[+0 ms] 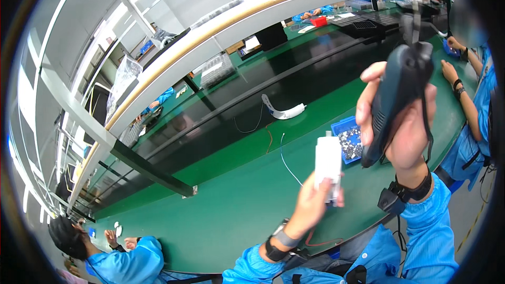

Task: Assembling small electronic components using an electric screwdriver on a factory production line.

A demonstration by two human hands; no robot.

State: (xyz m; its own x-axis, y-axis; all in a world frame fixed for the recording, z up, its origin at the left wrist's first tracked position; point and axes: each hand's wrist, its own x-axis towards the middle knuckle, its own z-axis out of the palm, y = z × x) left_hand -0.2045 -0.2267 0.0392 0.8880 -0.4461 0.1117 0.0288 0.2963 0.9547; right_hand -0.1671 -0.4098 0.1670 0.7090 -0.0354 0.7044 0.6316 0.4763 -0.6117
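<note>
At the far left, low in the view, a co-worker (pixel 123 260) in a blue smock is seen bent over the green bench (pixel 231 215), with small white parts (pixel 119 230) just beside that person's hands. Above, a long pale shelf (pixel 221 31) is curved across the picture, and a dark conveyor belt (pixel 221 126) runs beneath it along the bench's far side.

Toward the middle, a white curved part (pixel 281 110) is laid at the belt's near edge, with thin wires (pixel 276 144) trailing from near it onto the green surface. A wide stretch of bare green mat is left between the belt and the bench's near edge, to the left of the hands.

The left hand (pixel 310 205) is raised above the near edge of the bench. Its fingers are closed around the lower end of a white block (pixel 328 162), which is held upright, its top end free. A dark band is worn at that wrist.

Just right of the block, a blue tray (pixel 343 126) of small metal pieces is set on the mat, partly hidden by the tool. The right hand (pixel 402 131) is lifted higher, its fingers wrapped tightly round a dark power driver (pixel 400 100), whose tip is pointed down, close beside the block but apart from it. A cord is hung from the driver's upper end.

At the right rim, a second co-worker's arms (pixel 457 79) are rested on the bench, well apart from the driver.
</note>
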